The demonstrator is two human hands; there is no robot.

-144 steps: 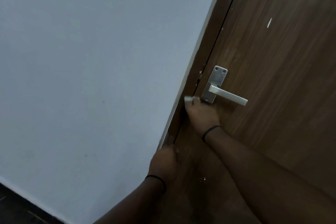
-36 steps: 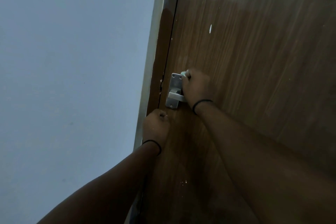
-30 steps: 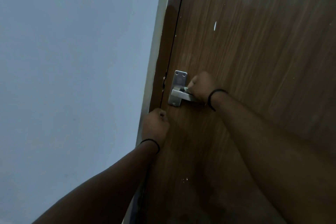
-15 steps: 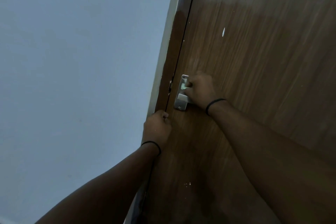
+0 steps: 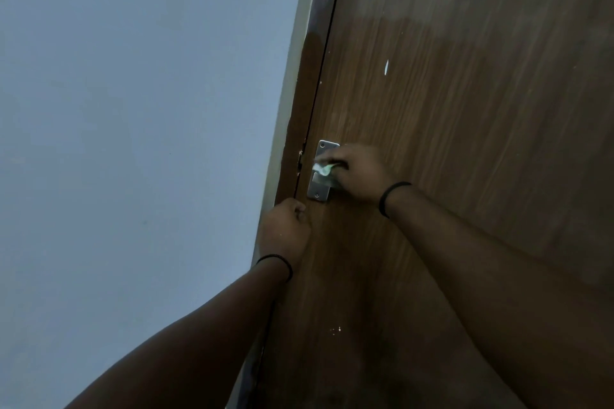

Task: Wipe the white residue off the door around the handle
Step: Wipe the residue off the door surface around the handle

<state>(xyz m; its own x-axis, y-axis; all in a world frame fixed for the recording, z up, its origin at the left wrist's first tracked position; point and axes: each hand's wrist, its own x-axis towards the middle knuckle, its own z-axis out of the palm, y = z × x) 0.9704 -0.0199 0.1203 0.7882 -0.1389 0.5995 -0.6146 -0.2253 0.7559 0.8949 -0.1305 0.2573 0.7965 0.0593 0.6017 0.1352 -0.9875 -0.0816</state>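
Note:
A brown wooden door [image 5: 465,109] fills the right side. Its silver handle plate [image 5: 319,189] sits near the door's left edge, and the lever is mostly hidden behind my right hand [image 5: 360,173]. That hand is closed on a small pale wad of cloth [image 5: 323,169] and presses it against the plate. My left hand [image 5: 285,229] is a closed fist resting on the door edge just below the plate. A white streak [image 5: 386,67] marks the door above the handle. Small white specks [image 5: 335,330] lie lower down.
A plain pale wall [image 5: 133,143] takes up the left half. The dark door frame [image 5: 315,43] runs between wall and door. Both wrists wear thin black bands.
My right hand has shifted slightly on the plate and the cloth now shows at its fingertips over the plate's middle. The left fist stays on the door edge. The view has shifted slightly.

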